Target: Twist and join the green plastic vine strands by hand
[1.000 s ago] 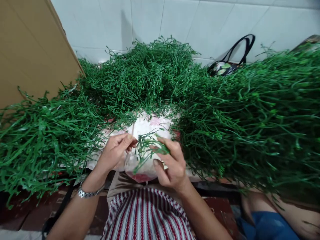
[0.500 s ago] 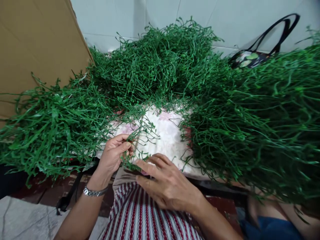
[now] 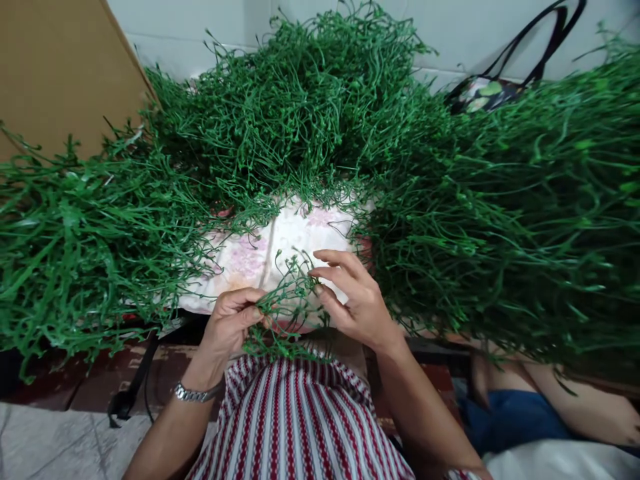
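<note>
My left hand (image 3: 237, 323) pinches a small bunch of flowering chives (image 3: 293, 283), thin green stems with small buds at their tips. The bunch fans out to the right, over a white cloth with pink flowers (image 3: 245, 257). My right hand (image 3: 353, 297) is at the budded tips, fingers spread and curved, with the thumb beside the stems; a firm grip does not show. More loose green stems (image 3: 280, 347) hang below my left hand, above my striped apron (image 3: 295, 413).
Big heaps of the same stems lie at the left (image 3: 95, 233), the back (image 3: 310, 107) and the right (image 3: 500, 220). A cardboard sheet (image 3: 65, 67) stands back left. A dark-handled bag (image 3: 485, 93) is by the wall. Another person's bare leg (image 3: 575, 393) shows lower right.
My right hand has risen from beside the lower stems to the budded tips, its fingers now curved round them. My left hand keeps its pinch. The view has shifted slightly.
</note>
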`<move>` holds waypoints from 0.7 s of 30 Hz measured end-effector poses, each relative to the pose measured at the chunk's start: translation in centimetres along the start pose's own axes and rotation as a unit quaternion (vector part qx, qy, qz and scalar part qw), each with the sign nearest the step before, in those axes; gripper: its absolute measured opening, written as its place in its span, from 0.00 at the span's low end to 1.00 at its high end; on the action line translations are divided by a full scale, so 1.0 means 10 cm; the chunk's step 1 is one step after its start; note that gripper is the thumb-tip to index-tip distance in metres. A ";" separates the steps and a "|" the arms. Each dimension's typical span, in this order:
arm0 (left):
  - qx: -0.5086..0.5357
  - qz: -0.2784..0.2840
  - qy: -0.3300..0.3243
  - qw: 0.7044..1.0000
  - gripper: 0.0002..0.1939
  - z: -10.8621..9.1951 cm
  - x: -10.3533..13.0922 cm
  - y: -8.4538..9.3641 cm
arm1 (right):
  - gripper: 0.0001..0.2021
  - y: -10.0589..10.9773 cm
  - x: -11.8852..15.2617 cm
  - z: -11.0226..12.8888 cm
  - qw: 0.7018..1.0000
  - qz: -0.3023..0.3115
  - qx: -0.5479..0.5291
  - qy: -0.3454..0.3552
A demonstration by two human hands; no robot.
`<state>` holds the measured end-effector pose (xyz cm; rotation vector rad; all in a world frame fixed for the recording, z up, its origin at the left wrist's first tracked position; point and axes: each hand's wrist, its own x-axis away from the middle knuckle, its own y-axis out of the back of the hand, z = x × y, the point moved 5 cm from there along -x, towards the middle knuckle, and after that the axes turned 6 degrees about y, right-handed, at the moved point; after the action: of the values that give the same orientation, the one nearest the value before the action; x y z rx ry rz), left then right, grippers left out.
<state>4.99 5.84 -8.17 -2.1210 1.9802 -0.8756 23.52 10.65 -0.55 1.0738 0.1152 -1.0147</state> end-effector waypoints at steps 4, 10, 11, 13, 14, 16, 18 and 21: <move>0.008 0.017 -0.005 1.000 0.11 0.03 -0.03 -0.04 | 0.14 -0.02 0.04 0.01 1.000 0.002 -0.020 -0.001; -0.074 0.015 -0.047 0.996 0.11 -0.02 -0.04 -0.02 | 0.08 0.03 0.03 0.01 1.000 -0.008 -0.008 0.025; -0.103 0.001 -0.083 0.991 0.12 -0.08 -0.02 -0.01 | 0.08 0.05 0.02 0.02 0.999 -0.010 0.003 0.031; -0.178 -0.043 -0.188 0.965 0.15 -0.27 0.05 -0.02 | 0.08 0.09 0.01 0.04 0.999 -0.004 0.026 0.047; -0.229 -0.067 -0.250 0.938 0.15 -0.39 0.11 -0.07 | 0.08 0.10 -0.01 0.06 0.998 0.005 0.037 0.054; -0.355 -0.089 -0.358 0.859 0.15 -0.57 0.24 -0.26 | 0.08 0.10 -0.04 0.09 0.995 0.036 0.059 0.067; -0.477 -0.058 -0.406 0.777 0.15 -0.63 0.31 -0.53 | 0.07 0.07 -0.08 0.13 0.991 0.070 0.083 0.077; -0.568 -0.025 -0.385 0.726 0.12 -0.55 0.28 -0.79 | 0.07 0.00 -0.12 0.16 0.988 0.086 0.099 0.083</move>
<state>9.28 5.95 0.85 -2.2588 2.0303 1.4545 22.21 10.13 0.87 1.3270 0.0563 -0.7928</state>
